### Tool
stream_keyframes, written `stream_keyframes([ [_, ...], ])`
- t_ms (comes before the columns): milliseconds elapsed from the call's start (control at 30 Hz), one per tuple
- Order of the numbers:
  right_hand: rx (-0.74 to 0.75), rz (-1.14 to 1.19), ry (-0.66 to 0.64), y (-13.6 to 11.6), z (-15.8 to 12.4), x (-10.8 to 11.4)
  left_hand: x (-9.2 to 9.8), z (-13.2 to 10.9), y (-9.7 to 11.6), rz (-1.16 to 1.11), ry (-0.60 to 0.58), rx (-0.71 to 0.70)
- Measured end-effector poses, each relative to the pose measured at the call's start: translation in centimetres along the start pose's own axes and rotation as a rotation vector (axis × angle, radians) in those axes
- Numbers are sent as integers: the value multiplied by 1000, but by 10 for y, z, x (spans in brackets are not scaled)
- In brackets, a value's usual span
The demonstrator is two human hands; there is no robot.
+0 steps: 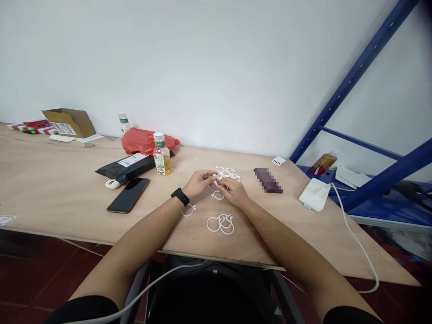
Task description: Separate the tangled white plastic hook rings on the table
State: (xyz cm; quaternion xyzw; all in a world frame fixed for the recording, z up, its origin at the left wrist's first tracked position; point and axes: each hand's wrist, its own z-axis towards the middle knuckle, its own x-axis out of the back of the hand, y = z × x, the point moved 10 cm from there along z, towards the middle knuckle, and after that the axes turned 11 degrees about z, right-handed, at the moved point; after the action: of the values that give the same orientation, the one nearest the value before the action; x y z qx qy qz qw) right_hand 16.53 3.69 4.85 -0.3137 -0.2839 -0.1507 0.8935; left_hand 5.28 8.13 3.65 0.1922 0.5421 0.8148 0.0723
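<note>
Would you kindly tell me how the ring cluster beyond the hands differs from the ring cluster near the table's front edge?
The far cluster sits against the right hand, while the front-edge cluster lies apart from it. The far cluster has more rings, tangled into a heap; the front-edge cluster shows about three, loosely overlapping. Both are white plastic rings on the plywood table.

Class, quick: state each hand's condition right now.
Left hand: closed, pinching a white plastic ring.
Right hand: closed, apparently on the same ring.
</note>
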Motion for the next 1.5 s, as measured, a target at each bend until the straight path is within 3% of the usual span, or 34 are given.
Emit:
stream_keyframes([
  [167,8,1,47,3,-1,4,11,2,-3,117,51,-2],
  [433,19,9,64,0,-1,4,19,-2,13,218,132,-95],
  [600,-8,14,75,2,-2,6,14,1,2,168,72,-24],
  [933,-5,4,59,2,-4,5,10,3,-5,138,41,-61],
  [1033,-38,-27,123,6,-2,12,13,5,-11,162,62,-44],
  [1133,-137,-107,213,21,-2,26,15,2,-8,347,82,-58],
  [1200,-234,-172,218,36,-3,32,3,-1,-1,545,-5,-121],
  [1333,-347,-211,182,55,-7,35,-33,-13,-5,867,-311,-205],
  [1500,-235,-117,25,38,-6,13,-31,-13,-22,1021,-378,-121],
])
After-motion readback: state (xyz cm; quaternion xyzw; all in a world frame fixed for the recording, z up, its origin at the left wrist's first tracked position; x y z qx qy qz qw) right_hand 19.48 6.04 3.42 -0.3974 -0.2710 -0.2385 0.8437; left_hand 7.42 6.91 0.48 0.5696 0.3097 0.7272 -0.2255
